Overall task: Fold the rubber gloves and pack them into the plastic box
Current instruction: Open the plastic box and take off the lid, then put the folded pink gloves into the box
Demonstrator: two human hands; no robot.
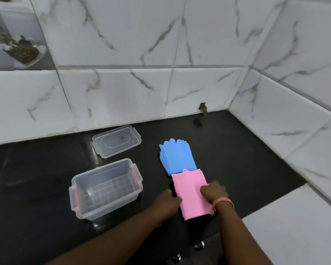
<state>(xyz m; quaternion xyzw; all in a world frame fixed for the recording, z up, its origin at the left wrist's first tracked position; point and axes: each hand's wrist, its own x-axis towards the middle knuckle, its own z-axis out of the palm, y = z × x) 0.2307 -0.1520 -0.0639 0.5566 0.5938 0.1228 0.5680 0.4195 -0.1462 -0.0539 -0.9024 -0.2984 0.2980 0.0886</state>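
A stack of rubber gloves lies on the black counter, blue at the finger end point(177, 156) and pink at the cuff end point(191, 194). The pink part looks folded over. My left hand point(169, 202) grips the pink part's left edge. My right hand point(214, 191), with a pink wristband, presses on its right side with fingers curled. The clear plastic box point(105, 188) stands open and empty to the left of the gloves. Its clear lid point(117, 141) lies flat behind it.
The black counter point(36, 178) ends at marble-tiled walls behind and to the right, meeting in a corner with a small hole point(203, 108) at the base. A white surface point(294, 226) adjoins the counter at the near right. Metal knobs point(199, 245) show at the front edge.
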